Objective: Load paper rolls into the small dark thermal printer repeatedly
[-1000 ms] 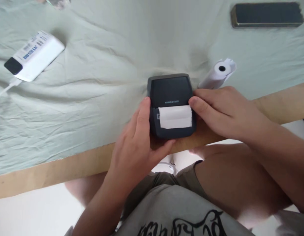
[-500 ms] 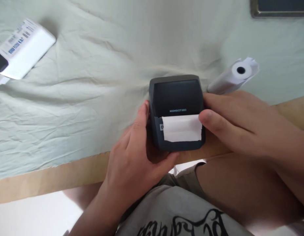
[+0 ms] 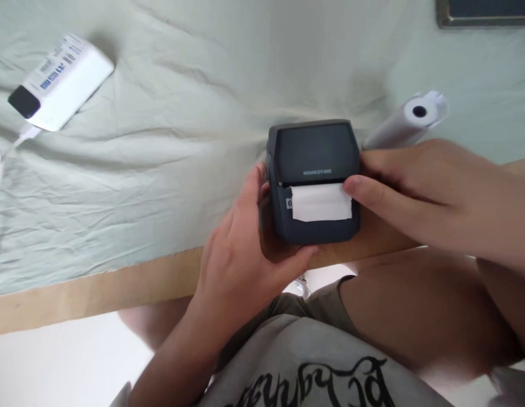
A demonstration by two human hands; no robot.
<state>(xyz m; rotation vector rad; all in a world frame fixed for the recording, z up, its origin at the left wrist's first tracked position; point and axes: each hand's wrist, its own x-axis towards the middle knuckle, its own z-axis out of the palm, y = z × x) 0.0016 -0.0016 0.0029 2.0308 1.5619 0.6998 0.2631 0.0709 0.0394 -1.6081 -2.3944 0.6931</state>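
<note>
At near edge of table (image 3: 97, 294), on green cloth (image 3: 181, 141): dark printer (image 3: 315, 152), paper strip (image 3: 321, 202) poking from its slot. Clasped by left hand (image 3: 241, 249), fingers curled round left side and front corner; pressed by right hand (image 3: 419, 183) on the other side, thumb against strip. Just behind right hand, partly hidden: paper roll (image 3: 409, 121). Far left, well apart: white power bank (image 3: 61, 82). Top right: dark slab (image 3: 483, 14).

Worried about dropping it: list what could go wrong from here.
The label printer sits at the table edge; if the left hand or right hand slips, it may fall. The right thumb touches the paper strip and might crease or tear it.
</note>
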